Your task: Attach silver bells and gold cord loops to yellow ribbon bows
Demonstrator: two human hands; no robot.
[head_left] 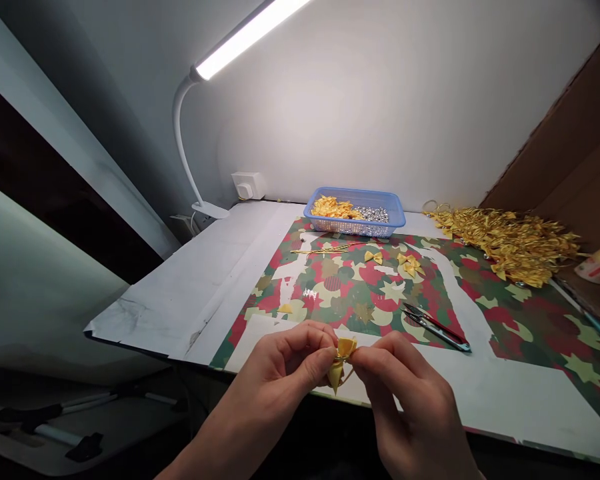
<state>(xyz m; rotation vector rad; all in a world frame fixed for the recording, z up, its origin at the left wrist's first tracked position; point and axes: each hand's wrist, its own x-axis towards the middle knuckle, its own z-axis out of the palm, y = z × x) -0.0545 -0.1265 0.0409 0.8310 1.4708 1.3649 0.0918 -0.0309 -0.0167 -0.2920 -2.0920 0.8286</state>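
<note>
Over the table's front edge, a yellow ribbon bow (346,347) is held between both hands. My left hand (293,363) pinches its left side with thumb and fingers. From the right, my right hand (405,383) is closed at the middle of the bow, where a thin gold cord (349,378) hangs in a small loop. What exactly the right fingertips grip is partly hidden. Beyond the hands lie loose yellow bows (373,257) and a small cluster of bows (411,265). Thread snips (436,327) rest to the right, and a yellow scrap (285,309) lies to the left.
A blue basket (399,220) holds yellow bows and small silver bells. Gold cords (325,251) lie in front of it. At the right is a heap of corded yellow bows (510,240) beside cardboard (575,133). A white lamp (183,133) is clamped at the back left.
</note>
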